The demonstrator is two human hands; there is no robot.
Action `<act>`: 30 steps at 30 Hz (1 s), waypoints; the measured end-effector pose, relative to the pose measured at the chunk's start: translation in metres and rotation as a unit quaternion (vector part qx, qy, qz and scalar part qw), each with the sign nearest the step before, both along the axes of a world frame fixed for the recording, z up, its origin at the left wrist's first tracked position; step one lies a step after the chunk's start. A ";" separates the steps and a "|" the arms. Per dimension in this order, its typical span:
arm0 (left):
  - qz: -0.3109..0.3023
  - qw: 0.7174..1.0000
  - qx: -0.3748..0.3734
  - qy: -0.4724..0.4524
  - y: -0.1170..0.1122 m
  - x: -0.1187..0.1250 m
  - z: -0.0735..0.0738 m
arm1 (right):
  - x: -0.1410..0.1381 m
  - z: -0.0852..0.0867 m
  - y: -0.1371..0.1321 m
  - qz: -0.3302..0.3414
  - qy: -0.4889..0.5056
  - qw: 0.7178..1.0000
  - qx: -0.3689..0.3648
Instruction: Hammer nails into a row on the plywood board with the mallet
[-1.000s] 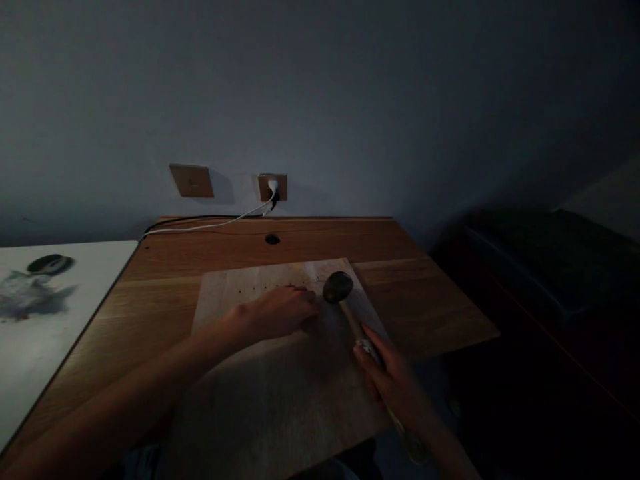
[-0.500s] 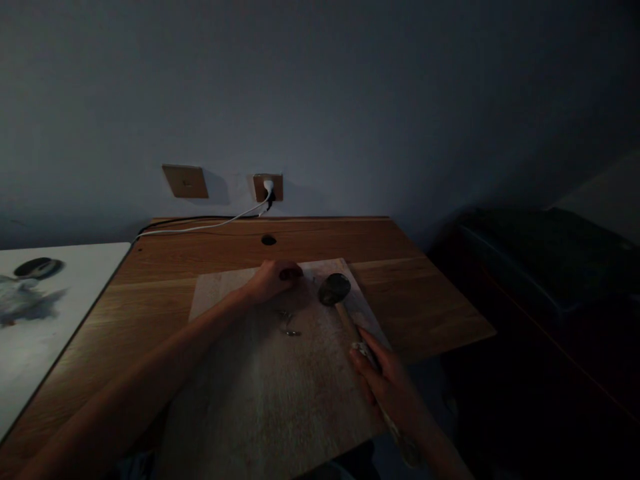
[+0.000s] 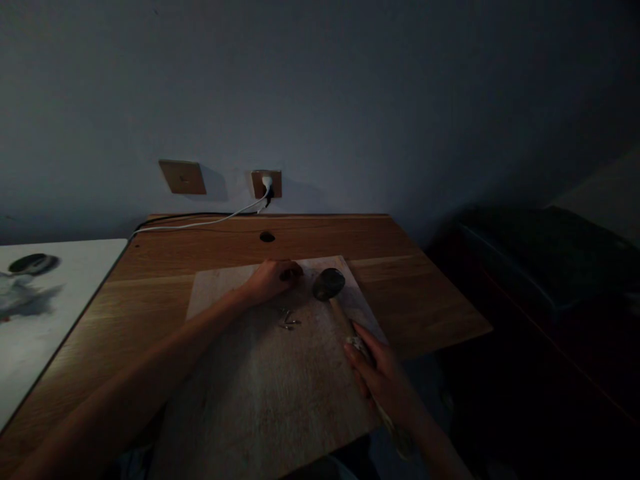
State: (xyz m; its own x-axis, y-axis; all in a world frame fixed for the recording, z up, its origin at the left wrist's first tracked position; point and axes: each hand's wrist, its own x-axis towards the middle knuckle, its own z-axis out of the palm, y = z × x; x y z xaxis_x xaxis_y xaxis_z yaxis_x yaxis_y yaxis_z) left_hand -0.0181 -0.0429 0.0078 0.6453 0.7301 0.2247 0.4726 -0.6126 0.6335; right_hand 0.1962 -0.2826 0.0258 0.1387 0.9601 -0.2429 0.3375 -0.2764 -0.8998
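Note:
My right hand (image 3: pixel 377 373) is wrapped round the wooden handle of a hammer (image 3: pixel 329 285), whose dark, round-faced head is over the far right part of a pale wooden board (image 3: pixel 280 387). To the left of the hammer head, my left hand (image 3: pixel 273 280) rests near the far edge of the board. Its fingers are curled in a pinch, and whatever they hold is hidden in shadow. Several small shiny metal pieces, like nails (image 3: pixel 289 321), lie loose on the board between the two hands.
The board lies on a brown wooden desk (image 3: pixel 425 293) with a round cable hole (image 3: pixel 267 237). A white table (image 3: pixel 60 340) adjoins on the left, bearing a dark round object (image 3: pixel 34 264). Cables (image 3: pixel 200 225) run to a wall socket (image 3: pixel 267 184). A dark bulky shape (image 3: pixel 555 260) stands right.
The hammer head has shifted slightly left, closer to my left hand. The small metal pieces lie in a slightly different arrangement. My left hand stays put; the view has shifted a little.

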 end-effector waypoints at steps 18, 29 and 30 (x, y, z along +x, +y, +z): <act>-0.017 0.999 -0.031 -0.024 0.000 0.003 -0.002 | -0.022 0.024 0.038 0.008 -0.018 1.000 0.017; 0.001 0.998 -0.059 -0.035 -0.002 0.003 -0.001 | -0.026 0.026 0.045 0.015 -0.062 0.998 0.023; 0.002 0.998 -0.056 -0.035 -0.001 0.003 -0.001 | -0.026 0.026 0.045 0.019 -0.063 0.998 0.022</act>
